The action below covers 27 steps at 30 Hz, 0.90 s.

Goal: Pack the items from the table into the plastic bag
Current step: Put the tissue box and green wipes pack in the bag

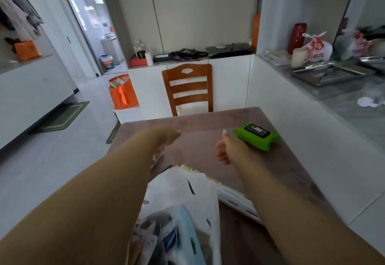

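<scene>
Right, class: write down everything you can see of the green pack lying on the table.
The green pack is a soft, flat pouch in bright green wrapping, like a wet-wipe pack, with a black rectangular flap on top. It lies flat on the brown table near the far right edge, turned at an angle. The right hand is just beside its near end; whether they touch is unclear.

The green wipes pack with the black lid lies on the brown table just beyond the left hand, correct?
Not quite: the head view shows the green wipes pack with the black lid on the brown table just beyond the right hand.
</scene>
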Tool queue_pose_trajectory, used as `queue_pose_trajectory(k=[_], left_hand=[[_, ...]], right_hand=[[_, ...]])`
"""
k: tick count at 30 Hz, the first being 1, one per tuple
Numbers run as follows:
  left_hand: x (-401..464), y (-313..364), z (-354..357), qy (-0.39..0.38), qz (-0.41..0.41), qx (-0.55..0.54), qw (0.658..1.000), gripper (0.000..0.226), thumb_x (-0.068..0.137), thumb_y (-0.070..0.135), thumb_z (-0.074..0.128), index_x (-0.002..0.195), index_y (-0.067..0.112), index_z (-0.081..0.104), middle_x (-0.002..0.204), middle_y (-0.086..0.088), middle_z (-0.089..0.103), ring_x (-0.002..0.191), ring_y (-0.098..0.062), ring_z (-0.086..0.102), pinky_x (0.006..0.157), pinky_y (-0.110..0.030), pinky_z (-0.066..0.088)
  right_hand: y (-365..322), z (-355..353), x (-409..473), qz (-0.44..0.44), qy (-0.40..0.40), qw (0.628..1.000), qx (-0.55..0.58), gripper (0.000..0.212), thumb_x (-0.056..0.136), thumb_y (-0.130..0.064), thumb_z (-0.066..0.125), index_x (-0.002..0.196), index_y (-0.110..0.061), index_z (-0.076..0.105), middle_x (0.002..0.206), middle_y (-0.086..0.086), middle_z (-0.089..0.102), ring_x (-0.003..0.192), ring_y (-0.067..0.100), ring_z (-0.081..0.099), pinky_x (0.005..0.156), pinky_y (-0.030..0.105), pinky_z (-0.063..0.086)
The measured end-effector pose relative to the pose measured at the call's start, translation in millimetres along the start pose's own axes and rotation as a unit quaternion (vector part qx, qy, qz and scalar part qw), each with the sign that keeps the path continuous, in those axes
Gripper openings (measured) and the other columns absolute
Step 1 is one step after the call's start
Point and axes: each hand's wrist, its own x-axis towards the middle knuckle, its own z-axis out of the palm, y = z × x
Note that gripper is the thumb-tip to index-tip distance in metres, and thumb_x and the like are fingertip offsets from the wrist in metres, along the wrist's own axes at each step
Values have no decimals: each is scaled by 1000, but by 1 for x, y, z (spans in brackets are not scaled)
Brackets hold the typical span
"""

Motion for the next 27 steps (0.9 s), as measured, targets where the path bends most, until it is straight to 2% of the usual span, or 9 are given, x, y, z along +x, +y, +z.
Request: queue_pose_trajectory(k=[4, 7, 9, 11, 15, 21, 23, 25, 27], left_hand=[[49, -37, 14, -24, -78, -74, 994, 67, 96, 56, 38, 136, 2, 43, 119, -20, 55, 102, -35, 57, 99, -48, 47], [78, -57, 23, -39, -120, -44, 991, 60, 100, 46, 36, 137, 0, 44, 120, -22, 57, 112, -38, 59, 92, -41, 50], [90, -67, 32, -75, -162, -42, 983, 53, 100, 43, 37, 138, 6, 43, 120, -17, 61, 109, -34, 61, 78, -34, 50], [103, -79, 40, -94, -194, -22, 976, 55, 95, 51, 47, 131, 10, 42, 99, -11, 63, 86, -28, 62, 81, -37, 48], [122, -97, 46, -174, -199, -6, 964, 83, 50, 60, 85, 109, 11, 54, 103, -9, 66, 96, -27, 63, 91, -40, 49], [134, -104, 43, -113, -65, 138, 982, 60, 48, 51, 88, 93, 24, 58, 88, 1, 69, 77, -15, 68, 63, -31, 55], [134, -99, 32, -94, -45, 117, 988, 66, 48, 46, 90, 101, 19, 60, 89, -3, 72, 75, -18, 72, 64, -31, 58], [130, -95, 26, -81, -27, 113, 990, 63, 51, 47, 89, 100, 19, 61, 86, -2, 73, 71, -17, 73, 60, -28, 56], [124, -89, 24, -57, -4, 102, 993, 62, 49, 52, 88, 95, 21, 59, 83, -1, 71, 71, -16, 71, 59, -27, 53]], right_hand=[[20, 47, 17, 118, -115, 986, -7, 69, 91, -68, 27, 84, -6, 57, 77, 16, 66, 65, 27, 64, 56, 31, 52], [29, 75, 19, 193, -195, 961, -37, 85, 82, -79, 25, 98, -2, 57, 99, 25, 66, 86, 35, 67, 77, 39, 57], [35, 91, 19, 246, -242, 938, -34, 99, 77, -85, 23, 110, 1, 57, 105, 28, 67, 86, 36, 68, 73, 39, 58], [38, 105, 17, 299, -292, 908, 21, 99, 76, -86, 23, 100, 2, 62, 81, 23, 74, 63, 31, 72, 55, 34, 57], [40, 123, 18, 307, -285, 903, 98, 82, 82, -79, 22, 89, -6, 59, 53, 13, 70, 45, 24, 68, 45, 27, 54], [27, 116, 12, 278, -266, 909, 162, 97, 82, -79, 24, 148, -9, 21, 50, 15, 69, 53, 24, 71, 40, 36, 56], [23, 113, 14, 275, -260, 906, 188, 99, 83, -78, 26, 146, -2, 25, 79, 24, 74, 68, 32, 74, 46, 40, 59], [17, 112, 13, 265, -236, 912, 204, 97, 83, -77, 30, 146, -4, 28, 121, 28, 60, 103, 41, 65, 72, 50, 60], [9, 109, 13, 240, -223, 920, 214, 93, 82, -77, 32, 146, -9, 30, 136, 26, 47, 116, 44, 57, 90, 57, 53]])
